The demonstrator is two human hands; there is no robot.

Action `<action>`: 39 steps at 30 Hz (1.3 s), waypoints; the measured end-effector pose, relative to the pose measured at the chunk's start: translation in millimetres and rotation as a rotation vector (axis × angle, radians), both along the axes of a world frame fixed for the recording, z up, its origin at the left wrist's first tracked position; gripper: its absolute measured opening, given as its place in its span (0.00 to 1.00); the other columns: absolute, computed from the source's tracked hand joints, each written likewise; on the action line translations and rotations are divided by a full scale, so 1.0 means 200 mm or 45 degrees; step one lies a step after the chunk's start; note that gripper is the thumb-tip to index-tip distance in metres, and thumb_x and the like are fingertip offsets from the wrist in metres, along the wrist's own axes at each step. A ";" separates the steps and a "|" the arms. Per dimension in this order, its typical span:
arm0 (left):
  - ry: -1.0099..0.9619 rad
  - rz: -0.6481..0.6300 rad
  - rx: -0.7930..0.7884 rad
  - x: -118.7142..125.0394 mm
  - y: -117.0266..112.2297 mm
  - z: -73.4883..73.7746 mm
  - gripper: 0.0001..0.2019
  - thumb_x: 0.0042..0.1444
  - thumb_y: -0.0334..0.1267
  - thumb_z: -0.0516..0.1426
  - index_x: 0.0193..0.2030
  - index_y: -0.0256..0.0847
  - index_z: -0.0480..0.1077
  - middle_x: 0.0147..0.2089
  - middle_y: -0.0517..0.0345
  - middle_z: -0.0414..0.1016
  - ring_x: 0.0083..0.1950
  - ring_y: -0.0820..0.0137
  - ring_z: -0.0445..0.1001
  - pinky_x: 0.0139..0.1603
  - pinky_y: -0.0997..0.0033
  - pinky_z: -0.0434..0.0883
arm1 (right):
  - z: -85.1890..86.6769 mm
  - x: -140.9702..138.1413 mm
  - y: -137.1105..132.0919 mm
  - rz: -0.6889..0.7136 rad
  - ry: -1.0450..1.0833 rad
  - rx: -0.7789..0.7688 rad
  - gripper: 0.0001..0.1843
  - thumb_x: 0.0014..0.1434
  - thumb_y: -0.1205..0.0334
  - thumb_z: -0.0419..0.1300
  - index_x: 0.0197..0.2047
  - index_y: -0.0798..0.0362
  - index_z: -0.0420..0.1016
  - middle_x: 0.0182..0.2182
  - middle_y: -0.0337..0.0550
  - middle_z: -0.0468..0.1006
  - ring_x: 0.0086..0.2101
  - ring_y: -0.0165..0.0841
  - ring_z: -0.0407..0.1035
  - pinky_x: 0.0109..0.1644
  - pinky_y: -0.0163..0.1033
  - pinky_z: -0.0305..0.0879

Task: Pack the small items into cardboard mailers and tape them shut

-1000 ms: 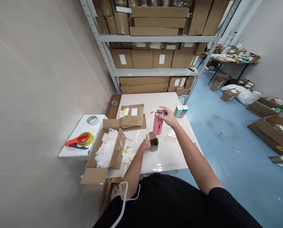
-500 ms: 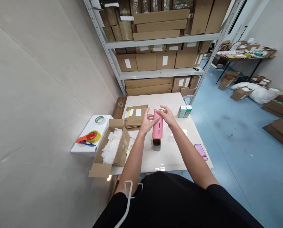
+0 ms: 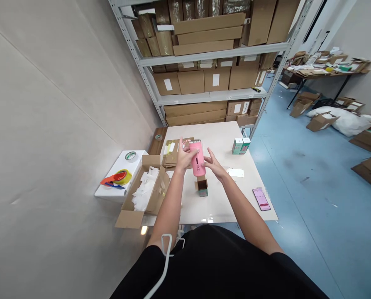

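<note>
A pink tumbler [image 3: 197, 161] with dark lettering and a silvery rim is held upright, slightly tilted, above the table. My left hand [image 3: 184, 157] is closed around its left side, the thumb across the front and the index finger pointing up. A thin pink loop [image 3: 186, 143] shows beside those fingers; what it belongs to I cannot make out. At the tumbler's lower right, my right hand [image 3: 214, 167] has its fingers apart, with fingertips at or touching the side. Below the tumbler stands a small green box [image 3: 203, 192], its top open and inside dark.
Left of my arm is an open carton [image 3: 160, 189] with white packing paper. Flattened cardboard [image 3: 170, 154] lies behind it. Two small green boxes [image 3: 240, 146], a white paper [image 3: 235, 172] and a phone [image 3: 261, 199] are at right. A tape dispenser [image 3: 118, 178] sits on a white box.
The tumbler has moved left and slightly up, and its silvery rim now shows. My right hand has come off its top and down to its lower right side, fingers spread.
</note>
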State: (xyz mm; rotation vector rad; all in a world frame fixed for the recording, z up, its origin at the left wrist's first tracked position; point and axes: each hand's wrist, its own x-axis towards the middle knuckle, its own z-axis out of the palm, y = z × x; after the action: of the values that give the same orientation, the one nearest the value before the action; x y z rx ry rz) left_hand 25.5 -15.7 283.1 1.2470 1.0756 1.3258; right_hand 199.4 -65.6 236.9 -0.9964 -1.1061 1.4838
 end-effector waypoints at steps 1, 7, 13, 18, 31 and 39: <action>-0.031 -0.036 -0.041 0.00 -0.01 0.00 0.60 0.51 0.41 0.73 0.82 0.51 0.39 0.53 0.51 0.78 0.44 0.68 0.79 0.51 0.65 0.76 | -0.01 -0.01 -0.01 0.036 0.050 0.025 0.64 0.51 0.54 0.72 0.80 0.37 0.38 0.54 0.44 0.80 0.57 0.42 0.73 0.69 0.59 0.62; -0.057 -0.210 -0.073 0.02 -0.05 -0.01 0.60 0.53 0.47 0.72 0.82 0.56 0.35 0.59 0.49 0.76 0.53 0.64 0.79 0.56 0.62 0.76 | 0.01 -0.05 -0.07 -0.209 -0.095 0.158 0.75 0.40 0.52 0.80 0.81 0.40 0.38 0.46 0.43 0.78 0.45 0.43 0.76 0.55 0.54 0.75; -0.050 -0.136 0.048 0.01 -0.05 0.00 0.65 0.46 0.41 0.75 0.82 0.51 0.37 0.57 0.49 0.79 0.52 0.63 0.79 0.59 0.60 0.75 | 0.00 -0.07 -0.12 -0.149 -0.206 0.201 0.69 0.46 0.51 0.76 0.81 0.39 0.39 0.53 0.46 0.76 0.50 0.43 0.74 0.56 0.52 0.74; -0.066 -0.289 0.038 -0.01 -0.07 0.02 0.62 0.51 0.46 0.72 0.82 0.53 0.36 0.58 0.48 0.78 0.56 0.60 0.78 0.61 0.55 0.74 | 0.00 -0.09 -0.13 -0.164 -0.150 0.189 0.70 0.43 0.52 0.77 0.80 0.42 0.41 0.43 0.40 0.77 0.41 0.39 0.75 0.53 0.51 0.75; -0.091 -0.326 0.013 0.01 -0.08 0.03 0.63 0.50 0.47 0.73 0.82 0.53 0.34 0.58 0.48 0.78 0.56 0.61 0.79 0.58 0.58 0.76 | 0.00 -0.11 -0.15 -0.216 -0.206 0.195 0.70 0.44 0.51 0.77 0.80 0.40 0.40 0.44 0.41 0.77 0.42 0.40 0.76 0.51 0.50 0.76; -0.106 -0.309 0.064 0.00 -0.07 0.04 0.64 0.50 0.49 0.73 0.82 0.49 0.35 0.54 0.48 0.80 0.53 0.61 0.80 0.59 0.58 0.75 | 0.00 -0.12 -0.16 -0.148 -0.264 0.302 0.60 0.53 0.52 0.71 0.80 0.40 0.42 0.51 0.45 0.76 0.47 0.40 0.75 0.55 0.49 0.74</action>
State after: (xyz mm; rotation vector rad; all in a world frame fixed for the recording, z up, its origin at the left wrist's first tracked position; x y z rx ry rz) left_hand 25.9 -30.6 290.2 1.3030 0.8096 1.2131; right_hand 175.2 -96.7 235.9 -1.0437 -1.3155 1.1452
